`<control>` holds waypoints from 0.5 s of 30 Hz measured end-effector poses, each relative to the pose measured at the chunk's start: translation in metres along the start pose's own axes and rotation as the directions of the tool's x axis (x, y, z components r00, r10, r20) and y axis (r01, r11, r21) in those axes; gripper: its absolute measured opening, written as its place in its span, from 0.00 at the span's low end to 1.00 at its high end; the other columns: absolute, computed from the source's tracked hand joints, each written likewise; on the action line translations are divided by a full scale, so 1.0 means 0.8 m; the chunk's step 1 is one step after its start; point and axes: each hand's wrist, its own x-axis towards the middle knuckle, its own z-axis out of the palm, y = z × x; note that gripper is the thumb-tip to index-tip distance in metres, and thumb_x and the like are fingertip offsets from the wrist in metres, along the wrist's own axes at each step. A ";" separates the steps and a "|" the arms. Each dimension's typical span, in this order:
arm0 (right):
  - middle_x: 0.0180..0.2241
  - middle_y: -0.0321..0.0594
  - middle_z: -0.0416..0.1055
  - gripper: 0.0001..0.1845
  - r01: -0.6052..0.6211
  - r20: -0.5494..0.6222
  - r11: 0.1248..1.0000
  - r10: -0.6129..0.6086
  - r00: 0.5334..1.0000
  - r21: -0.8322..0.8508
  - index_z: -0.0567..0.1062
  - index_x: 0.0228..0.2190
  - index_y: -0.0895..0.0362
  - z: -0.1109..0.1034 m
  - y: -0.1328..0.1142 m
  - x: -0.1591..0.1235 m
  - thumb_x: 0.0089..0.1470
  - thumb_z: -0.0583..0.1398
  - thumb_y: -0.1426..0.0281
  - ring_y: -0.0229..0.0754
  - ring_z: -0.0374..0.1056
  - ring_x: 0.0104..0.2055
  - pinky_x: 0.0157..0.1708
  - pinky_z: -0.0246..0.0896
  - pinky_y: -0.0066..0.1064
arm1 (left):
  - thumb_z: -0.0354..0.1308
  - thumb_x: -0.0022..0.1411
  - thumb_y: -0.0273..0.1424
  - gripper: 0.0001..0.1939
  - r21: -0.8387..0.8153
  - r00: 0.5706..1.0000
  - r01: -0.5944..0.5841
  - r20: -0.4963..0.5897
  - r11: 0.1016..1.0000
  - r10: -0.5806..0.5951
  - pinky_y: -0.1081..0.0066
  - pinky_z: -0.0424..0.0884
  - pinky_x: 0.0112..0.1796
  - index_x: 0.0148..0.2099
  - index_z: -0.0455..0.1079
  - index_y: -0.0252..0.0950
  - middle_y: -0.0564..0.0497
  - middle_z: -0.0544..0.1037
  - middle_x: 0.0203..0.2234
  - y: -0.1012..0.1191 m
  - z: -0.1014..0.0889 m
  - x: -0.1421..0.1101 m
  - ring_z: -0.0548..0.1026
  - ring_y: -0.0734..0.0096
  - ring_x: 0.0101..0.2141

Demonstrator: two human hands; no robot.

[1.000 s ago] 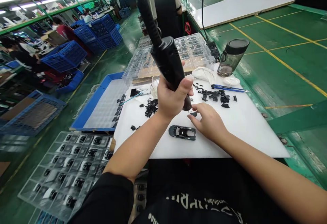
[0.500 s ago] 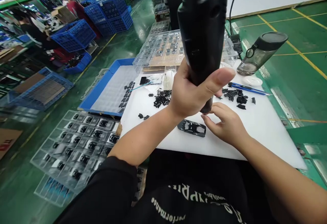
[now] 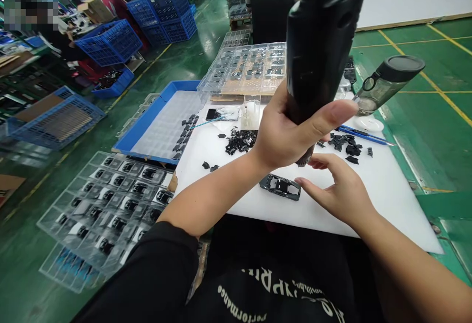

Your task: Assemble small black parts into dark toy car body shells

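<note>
My left hand is wrapped round a black electric screwdriver, held upright with its ribbed nose pointing down. No bit can be made out below the nose. My right hand is just to the right and lower, thumb and fingers apart, nothing visible between them. Its thumb tip is close to the right end of a black toy car body, which lies on the white work surface. Piles of small black plastic parts and more black pieces lie beyond my hands.
A blue-rimmed tray and a clear compartment tray of car parts are at left. Another clear tray stands at the back. A tilted bottle, a white lid and a blue pen-like tool are at right.
My left hand and the screwdriver have shifted right in view. My right hand's thumb and fingers have spread apart, away from the screwdriver's nose. The car body lies nearly as before.
</note>
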 end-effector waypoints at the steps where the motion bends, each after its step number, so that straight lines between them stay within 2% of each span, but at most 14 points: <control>1: 0.36 0.43 0.71 0.21 -0.038 -0.003 0.999 0.038 0.999 0.002 0.69 0.46 0.55 -0.002 0.002 -0.006 0.54 0.65 0.59 0.48 0.69 0.37 0.38 0.66 0.40 | 0.63 0.47 0.54 0.27 0.008 1.000 0.014 -0.002 1.000 -0.014 0.73 0.73 0.22 0.43 0.70 0.40 0.59 0.70 0.20 0.002 -0.001 0.000 0.74 0.77 0.21; 4: 0.40 0.44 0.71 0.28 -0.118 0.037 0.993 0.119 0.992 -0.008 0.68 0.50 0.56 0.000 0.012 -0.029 0.53 0.66 0.57 0.49 0.70 0.40 0.42 0.66 0.41 | 0.67 0.52 0.38 0.14 0.013 0.999 0.045 -0.013 0.999 -0.045 0.77 0.71 0.21 0.38 0.72 0.39 0.61 0.69 0.17 0.019 0.009 0.009 0.76 0.77 0.22; 5: 0.41 0.44 0.71 0.28 -0.126 0.074 0.992 0.127 0.989 -0.020 0.68 0.51 0.56 0.004 0.015 -0.037 0.53 0.66 0.57 0.49 0.69 0.41 0.43 0.66 0.41 | 0.67 0.53 0.33 0.09 0.014 0.998 0.068 -0.003 0.998 -0.068 0.79 0.70 0.20 0.36 0.72 0.38 0.62 0.68 0.16 0.025 0.020 0.019 0.76 0.77 0.22; 6: 0.43 0.45 0.71 0.29 -0.121 0.121 0.992 0.125 0.985 -0.038 0.67 0.52 0.56 0.008 0.017 -0.043 0.53 0.66 0.57 0.49 0.69 0.44 0.45 0.66 0.41 | 0.65 0.54 0.32 0.05 0.032 0.994 0.103 -0.035 0.994 -0.102 0.81 0.67 0.19 0.32 0.73 0.38 0.63 0.67 0.15 0.031 0.036 0.033 0.77 0.78 0.22; 7: 0.45 0.46 0.70 0.30 -0.103 0.169 0.993 0.111 0.979 -0.058 0.67 0.53 0.57 0.014 0.018 -0.048 0.54 0.66 0.57 0.50 0.68 0.46 0.47 0.65 0.42 | 0.60 0.58 0.33 0.08 0.046 0.983 0.146 -0.115 0.988 -0.140 0.83 0.62 0.20 0.29 0.73 0.35 0.63 0.66 0.14 0.034 0.056 0.051 0.77 0.80 0.22; 8: 0.47 0.47 0.69 0.31 -0.077 0.217 0.994 0.093 0.972 -0.083 0.66 0.54 0.58 0.020 0.018 -0.052 0.55 0.65 0.57 0.51 0.66 0.49 0.49 0.64 0.43 | 0.48 0.61 0.41 0.21 0.083 0.953 0.231 -0.219 0.969 -0.209 0.83 0.58 0.20 0.27 0.74 0.33 0.62 0.67 0.15 0.034 0.079 0.073 0.78 0.80 0.24; 9: 0.49 0.50 0.68 0.32 -0.045 0.257 0.992 0.073 0.964 -0.114 0.64 0.55 0.59 0.027 0.017 -0.053 0.55 0.65 0.57 0.52 0.65 0.51 0.51 0.63 0.44 | 0.22 0.49 0.47 0.41 0.109 0.783 0.294 -0.597 0.950 -0.174 0.79 0.49 0.20 0.19 0.70 0.25 0.62 0.66 0.18 0.031 0.102 0.096 0.75 0.86 0.23; 10: 0.50 0.52 0.66 0.34 -0.011 0.288 0.989 0.054 0.956 -0.149 0.64 0.56 0.61 0.034 0.015 -0.053 0.55 0.64 0.56 0.54 0.63 0.52 0.51 0.63 0.45 | 0.04 0.22 0.36 0.47 0.056 0.473 0.347 -0.872 0.936 -0.124 0.64 0.46 0.17 0.19 0.60 0.10 0.59 0.61 0.25 0.025 0.123 0.118 0.69 0.89 0.24; 11: 0.51 0.54 0.66 0.36 0.023 0.307 0.983 0.036 0.951 -0.184 0.63 0.56 0.64 0.040 0.013 -0.052 0.55 0.64 0.55 0.56 0.63 0.52 0.51 0.63 0.46 | 0.01 0.25 0.35 0.44 0.088 0.128 0.300 -0.990 0.950 0.052 0.69 0.44 0.18 0.11 0.58 0.17 0.59 0.68 0.23 0.016 0.139 0.136 0.69 0.89 0.22; 12: 0.50 0.56 0.66 0.37 0.052 0.319 0.974 0.021 0.947 -0.219 0.63 0.56 0.66 0.046 0.010 -0.049 0.55 0.64 0.55 0.57 0.63 0.52 0.51 0.63 0.47 | 0.02 0.30 0.38 0.43 0.219 0.074 0.206 -0.975 0.954 0.208 0.72 0.43 0.18 0.09 0.57 0.21 0.59 0.66 0.18 0.007 0.147 0.147 0.70 0.86 0.22; 13: 0.49 0.57 0.66 0.38 0.079 0.324 0.965 0.007 0.946 -0.249 0.63 0.56 0.68 0.051 0.007 -0.046 0.54 0.64 0.55 0.58 0.63 0.50 0.49 0.64 0.48 | 0.03 0.35 0.42 0.45 0.381 0.206 0.090 -0.911 0.920 0.357 0.77 0.44 0.18 0.09 0.59 0.25 0.59 0.63 0.13 -0.002 0.147 0.152 0.71 0.86 0.21; 14: 0.48 0.58 0.67 0.38 0.099 0.325 0.957 -0.005 0.946 -0.274 0.64 0.55 0.69 0.055 0.004 -0.043 0.54 0.64 0.54 0.59 0.64 0.49 0.48 0.64 0.50 | 0.05 0.40 0.45 0.47 0.501 0.393 -0.064 -0.782 0.863 0.483 0.81 0.48 0.19 0.10 0.63 0.28 0.60 0.63 0.11 -0.008 0.139 0.150 0.72 0.87 0.20; 15: 0.46 0.58 0.67 0.38 0.114 0.325 0.950 -0.014 0.945 -0.291 0.65 0.55 0.70 0.058 0.002 -0.039 0.54 0.64 0.54 0.60 0.64 0.47 0.47 0.65 0.51 | 0.09 0.46 0.48 0.48 0.547 0.590 -0.243 -0.572 0.801 0.569 0.84 0.53 0.21 0.14 0.68 0.30 0.62 0.67 0.13 -0.012 0.124 0.143 0.73 0.90 0.20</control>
